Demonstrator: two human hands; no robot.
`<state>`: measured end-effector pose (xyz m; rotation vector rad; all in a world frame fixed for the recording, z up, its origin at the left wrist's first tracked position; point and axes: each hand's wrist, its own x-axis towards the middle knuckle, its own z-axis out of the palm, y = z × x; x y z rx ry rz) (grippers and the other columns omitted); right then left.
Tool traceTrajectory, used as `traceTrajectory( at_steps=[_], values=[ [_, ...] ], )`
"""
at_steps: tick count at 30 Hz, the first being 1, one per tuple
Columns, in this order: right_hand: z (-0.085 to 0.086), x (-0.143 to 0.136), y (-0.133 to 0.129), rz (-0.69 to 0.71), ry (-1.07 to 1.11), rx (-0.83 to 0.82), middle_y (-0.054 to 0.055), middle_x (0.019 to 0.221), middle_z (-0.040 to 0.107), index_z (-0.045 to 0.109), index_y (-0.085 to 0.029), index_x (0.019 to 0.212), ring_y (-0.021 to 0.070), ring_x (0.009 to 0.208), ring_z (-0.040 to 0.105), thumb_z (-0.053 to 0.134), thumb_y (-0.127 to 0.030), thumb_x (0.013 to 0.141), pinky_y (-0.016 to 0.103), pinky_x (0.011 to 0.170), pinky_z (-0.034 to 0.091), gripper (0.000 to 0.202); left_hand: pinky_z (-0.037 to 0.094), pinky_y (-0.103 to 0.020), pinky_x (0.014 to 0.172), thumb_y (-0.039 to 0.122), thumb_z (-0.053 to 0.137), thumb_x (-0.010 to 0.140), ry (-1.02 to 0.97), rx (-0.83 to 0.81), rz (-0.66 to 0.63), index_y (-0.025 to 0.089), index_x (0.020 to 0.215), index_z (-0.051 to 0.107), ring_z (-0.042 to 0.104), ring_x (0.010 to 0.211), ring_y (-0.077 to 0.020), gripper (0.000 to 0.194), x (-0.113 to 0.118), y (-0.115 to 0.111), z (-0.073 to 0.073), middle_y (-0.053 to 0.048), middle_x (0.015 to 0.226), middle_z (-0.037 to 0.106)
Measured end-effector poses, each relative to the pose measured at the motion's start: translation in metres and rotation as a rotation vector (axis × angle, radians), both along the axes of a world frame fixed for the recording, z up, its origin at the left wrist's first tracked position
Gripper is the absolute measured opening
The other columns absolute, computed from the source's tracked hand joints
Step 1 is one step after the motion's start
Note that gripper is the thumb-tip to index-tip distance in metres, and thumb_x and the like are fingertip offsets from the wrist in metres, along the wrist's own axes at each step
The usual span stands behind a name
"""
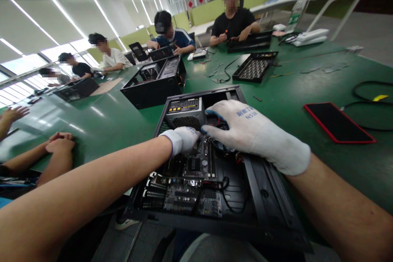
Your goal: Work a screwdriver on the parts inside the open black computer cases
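Note:
An open black computer case [270,196] lies in front of me, its inside facing up. It contains a motherboard [193,163] and, at the far left corner, a grey power supply [185,108] with a yellow-and-black label. My left hand [185,139], in a white glove, is closed over the board just below the power supply; its fingertips and anything in them are hidden. My right hand [245,127], also gloved, arches over the cables [219,122] right of the power supply. Its thumb and forefinger stand apart, while its other fingers are hidden.
A red-edged black tablet-like pad [339,123] and a black cable [362,90] lie right on the green table [294,98]. Beyond my case are another open case [156,77] and a black panel [256,66]. Several people work around the table; bare hands [61,141] rest at left.

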<state>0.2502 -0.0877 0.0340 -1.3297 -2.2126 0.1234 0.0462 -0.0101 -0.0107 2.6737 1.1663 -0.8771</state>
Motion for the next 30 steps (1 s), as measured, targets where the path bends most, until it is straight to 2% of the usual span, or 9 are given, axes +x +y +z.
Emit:
traceTrajectory(
  at_steps=[8,12,15,17,19,22,24,27,30],
  values=[
    [0.006,-0.001,0.0,0.025,0.055,-0.048,0.013,0.122,0.074,0.071,-0.02,0.122,0.0313,0.112,0.069,0.059,-0.052,0.101,0.046,0.1,0.054,0.04,0.057,-0.036,0.106,0.024,0.09,0.065,0.009,-0.038,0.016,0.021,0.12,0.076,0.074,0.118,-0.031,0.057,0.013,0.001,0.005,-0.011,0.12,0.08],
    [0.004,0.006,-0.003,-0.055,0.121,-0.008,0.017,0.143,0.066,0.065,-0.018,0.137,0.0351,0.135,0.06,0.056,-0.059,0.1,0.054,0.116,0.048,0.055,0.061,-0.038,0.098,0.029,0.093,0.059,0.012,-0.066,0.019,0.02,0.108,0.08,0.078,0.105,-0.0332,0.051,0.016,0.002,0.013,-0.012,0.107,0.083],
    [-0.012,0.025,-0.018,-0.255,0.212,-0.027,0.019,0.163,0.049,0.049,-0.017,0.157,0.04,0.152,0.045,0.053,-0.071,0.096,0.061,0.126,0.037,0.082,0.062,-0.038,0.097,0.036,0.092,0.061,-0.042,-0.058,0.015,0.015,0.116,0.076,0.077,0.108,-0.0351,0.061,0.013,-0.002,0.024,-0.016,0.114,0.081],
    [-0.033,0.043,-0.031,-0.418,0.291,-0.182,0.019,0.169,0.042,0.038,-0.018,0.165,0.0438,0.154,0.042,0.056,-0.081,0.088,0.065,0.126,0.035,0.101,0.062,-0.038,0.096,0.043,0.088,0.067,-0.115,-0.036,0.013,0.012,0.131,0.067,0.076,0.113,-0.0352,0.074,0.01,-0.009,0.034,-0.018,0.122,0.078],
    [-0.06,0.058,-0.042,-0.489,0.383,-0.371,0.015,0.17,0.041,0.035,-0.022,0.168,0.0436,0.154,0.042,0.056,-0.087,0.081,0.064,0.129,0.031,0.111,0.062,-0.038,0.095,0.05,0.08,0.077,-0.198,-0.013,0.011,0.01,0.138,0.059,0.075,0.115,-0.035,0.076,0.005,-0.018,0.044,-0.02,0.127,0.075],
    [-0.095,0.07,-0.048,-0.43,0.607,-0.565,0.011,0.17,0.043,0.03,-0.02,0.17,0.0395,0.153,0.045,0.052,-0.088,0.08,0.051,0.125,0.042,0.115,0.061,-0.04,0.088,0.051,0.062,0.09,-0.367,0.012,0.017,0.013,0.131,0.058,0.076,0.11,-0.0345,0.056,-0.007,-0.037,0.061,-0.019,0.124,0.075],
    [-0.107,0.069,-0.045,-0.43,0.702,-0.572,0.009,0.167,0.048,0.031,-0.022,0.17,0.0378,0.149,0.051,0.056,-0.084,0.08,0.043,0.118,0.051,0.112,0.06,-0.039,0.084,0.044,0.054,0.095,-0.483,0.025,-0.003,0.016,0.123,0.06,0.076,0.105,-0.0329,0.039,-0.021,-0.053,0.072,-0.016,0.119,0.075],
    [-0.105,0.055,-0.034,-0.367,0.738,-0.505,0.003,0.159,0.059,0.041,-0.03,0.166,0.0375,0.143,0.057,0.064,-0.073,0.083,0.04,0.112,0.057,0.096,0.057,-0.035,0.076,0.038,0.051,0.099,-0.602,0.065,-0.068,0.022,0.11,0.062,0.076,0.093,-0.0274,0.022,-0.05,-0.082,0.09,-0.009,0.106,0.076],
    [-0.095,0.025,-0.02,-0.242,0.764,-0.475,0.002,0.154,0.064,0.043,-0.033,0.165,0.0378,0.141,0.06,0.066,-0.067,0.088,0.045,0.111,0.058,0.088,0.053,-0.031,0.072,0.041,0.051,0.103,-0.711,0.184,-0.054,0.024,0.096,0.059,0.073,0.083,-0.0216,0.02,-0.086,-0.113,0.106,-0.003,0.093,0.074]
  ],
)
